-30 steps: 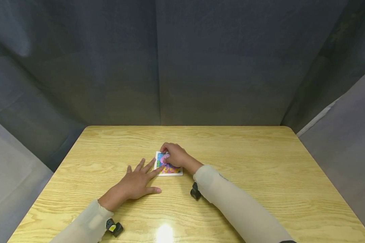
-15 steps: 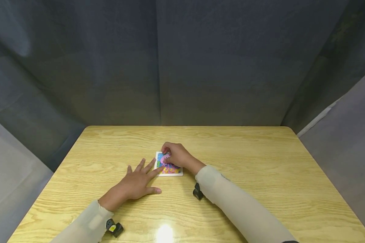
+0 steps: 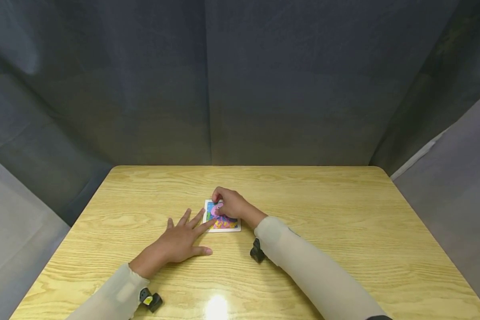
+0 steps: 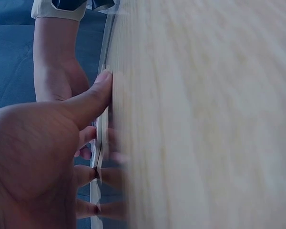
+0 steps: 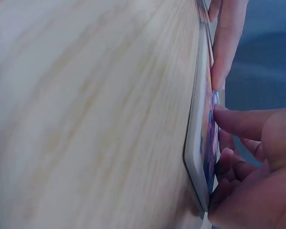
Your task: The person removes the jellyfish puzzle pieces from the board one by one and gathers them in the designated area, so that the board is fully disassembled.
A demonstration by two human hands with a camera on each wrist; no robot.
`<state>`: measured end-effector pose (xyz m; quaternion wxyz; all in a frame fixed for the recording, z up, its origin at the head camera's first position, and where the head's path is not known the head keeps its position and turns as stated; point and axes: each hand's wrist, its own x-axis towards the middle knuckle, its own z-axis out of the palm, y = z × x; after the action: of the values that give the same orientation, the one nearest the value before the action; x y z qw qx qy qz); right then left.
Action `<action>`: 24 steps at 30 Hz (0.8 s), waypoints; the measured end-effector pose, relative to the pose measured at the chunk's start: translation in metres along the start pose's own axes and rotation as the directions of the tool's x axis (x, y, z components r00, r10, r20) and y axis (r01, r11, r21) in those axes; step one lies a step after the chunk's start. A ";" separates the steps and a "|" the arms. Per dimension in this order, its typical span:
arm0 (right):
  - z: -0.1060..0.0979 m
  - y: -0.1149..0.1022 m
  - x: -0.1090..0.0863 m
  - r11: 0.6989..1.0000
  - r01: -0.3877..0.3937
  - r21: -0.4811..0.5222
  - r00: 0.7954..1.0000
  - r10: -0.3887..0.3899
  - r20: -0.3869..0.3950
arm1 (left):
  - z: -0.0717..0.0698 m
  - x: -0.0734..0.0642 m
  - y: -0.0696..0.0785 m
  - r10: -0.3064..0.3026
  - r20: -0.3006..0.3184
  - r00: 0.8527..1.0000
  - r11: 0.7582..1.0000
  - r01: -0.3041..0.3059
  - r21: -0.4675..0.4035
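Observation:
A small white-bordered picture board (image 3: 226, 230) with a pink cartoon pig lies flat near the middle of the table. My left hand (image 3: 180, 242) lies palm down with spread fingers; two fingertips touch the board's left part. Curled over its upper part, my right hand (image 3: 234, 205) has its thumb on the pig picture and its fingers at the far edge. In the right wrist view, the thumb and bent fingers of the right hand (image 5: 271, 162) touch the board (image 5: 196, 138). Whether a separate piece sits between them is hidden. In the left wrist view, the left thumb (image 4: 102, 86) rests on the tabletop.
The light wood table (image 3: 324, 213) has rounded far corners. A dark curtain (image 3: 288, 89) hangs behind it, and pale panels (image 3: 456, 191) stand at both sides. Black wrist cameras (image 3: 258, 251) sit under both sleeves.
My right hand and forearm have shifted slightly right, then back left, with the fingers staying at the board. The left hand and the board have not visibly moved.

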<state>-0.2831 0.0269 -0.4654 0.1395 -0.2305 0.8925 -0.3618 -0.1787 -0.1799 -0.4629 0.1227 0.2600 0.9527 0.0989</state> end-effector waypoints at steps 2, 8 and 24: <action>0.000 -0.001 0.000 1.000 -0.006 0.003 1.000 0.006 0.001 | 0.000 0.000 0.000 0.003 0.001 1.000 1.000 -0.003 -0.003; 0.002 0.000 -0.001 1.000 0.005 -0.003 1.000 -0.005 -0.018 | 0.000 0.001 -0.001 0.006 0.001 1.000 1.000 -0.006 -0.006; -0.002 -0.003 -0.001 0.986 0.069 -0.149 0.997 -0.073 -0.017 | 0.001 0.001 -0.005 0.000 0.007 1.000 1.000 0.000 0.004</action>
<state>-0.2818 0.0264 -0.4617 0.0991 -0.2679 0.9095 -0.3019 -0.1814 -0.1833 -0.4654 0.1253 0.2608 0.9524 0.0960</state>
